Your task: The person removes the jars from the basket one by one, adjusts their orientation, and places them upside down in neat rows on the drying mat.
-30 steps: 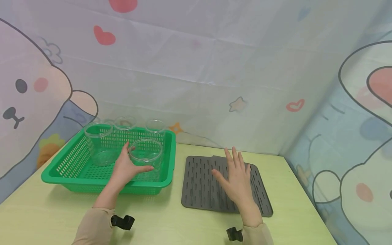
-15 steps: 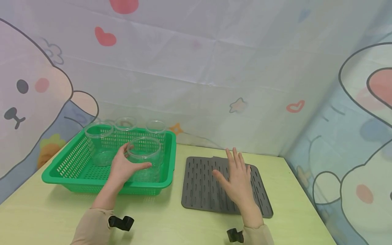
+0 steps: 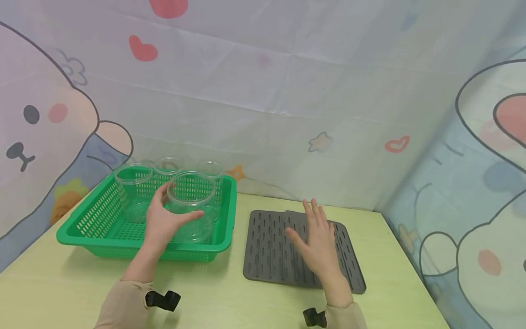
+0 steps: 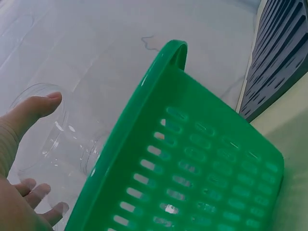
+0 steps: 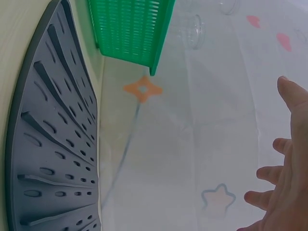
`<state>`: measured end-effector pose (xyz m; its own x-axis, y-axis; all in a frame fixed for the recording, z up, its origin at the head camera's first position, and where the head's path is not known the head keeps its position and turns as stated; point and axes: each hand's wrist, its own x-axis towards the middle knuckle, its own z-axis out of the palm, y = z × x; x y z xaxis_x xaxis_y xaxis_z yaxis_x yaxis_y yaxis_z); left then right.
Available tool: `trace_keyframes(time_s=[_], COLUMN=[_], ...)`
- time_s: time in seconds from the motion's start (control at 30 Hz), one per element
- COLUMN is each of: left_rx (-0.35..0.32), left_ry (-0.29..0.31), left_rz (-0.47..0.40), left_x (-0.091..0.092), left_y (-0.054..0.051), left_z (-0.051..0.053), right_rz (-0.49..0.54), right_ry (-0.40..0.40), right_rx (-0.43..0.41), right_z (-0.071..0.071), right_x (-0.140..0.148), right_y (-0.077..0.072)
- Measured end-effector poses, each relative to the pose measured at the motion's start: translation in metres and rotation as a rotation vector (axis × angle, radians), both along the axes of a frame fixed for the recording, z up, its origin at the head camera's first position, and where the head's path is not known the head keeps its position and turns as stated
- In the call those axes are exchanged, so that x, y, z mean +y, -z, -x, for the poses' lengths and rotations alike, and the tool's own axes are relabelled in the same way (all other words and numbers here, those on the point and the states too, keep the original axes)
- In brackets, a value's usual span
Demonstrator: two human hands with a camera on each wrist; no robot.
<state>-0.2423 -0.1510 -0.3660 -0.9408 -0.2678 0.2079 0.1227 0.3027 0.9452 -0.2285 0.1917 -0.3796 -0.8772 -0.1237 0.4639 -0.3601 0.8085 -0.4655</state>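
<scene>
My left hand (image 3: 162,221) grips a clear, wide-mouthed jar (image 3: 194,230) at the front right of a green plastic basket (image 3: 139,247). The thumb lies on the near side of the jar and the fingers reach round its far left. In the left wrist view, part of that jar (image 4: 53,144) shows past the basket's rim (image 4: 127,115). Over a dark grey ridged drying mat (image 3: 271,246), my right hand (image 3: 321,251) hovers with its fingers spread, holding nothing.
Inside the basket stand more clear jars: one at the left (image 3: 137,212), one at the back (image 3: 168,165) and one at the back right (image 3: 219,192). A printed cloth backdrop (image 3: 267,137) rises behind the light yellow table (image 3: 230,292).
The left hand has closed in on the front right jar and raised it a little; its rim stands higher and slightly further left. The right hand has stayed in place.
</scene>
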Motion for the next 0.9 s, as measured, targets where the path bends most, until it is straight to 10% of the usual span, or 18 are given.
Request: trace_keyframes(time_s=[0.67,0.9], left_rx=[0.401,0.665], left_ry=[-0.047,-0.057], left_rz=[0.247,0.391], left_x=[0.035,0.045], left_y=[0.003,0.005], left_z=[0.0,0.005], right_rz=[0.159,0.184], right_ry=[-0.112,-0.133], right_rx=[-0.033,0.01], right_z=[0.003,0.006], right_x=[-0.006,-0.011], right_y=[-0.001,-0.004])
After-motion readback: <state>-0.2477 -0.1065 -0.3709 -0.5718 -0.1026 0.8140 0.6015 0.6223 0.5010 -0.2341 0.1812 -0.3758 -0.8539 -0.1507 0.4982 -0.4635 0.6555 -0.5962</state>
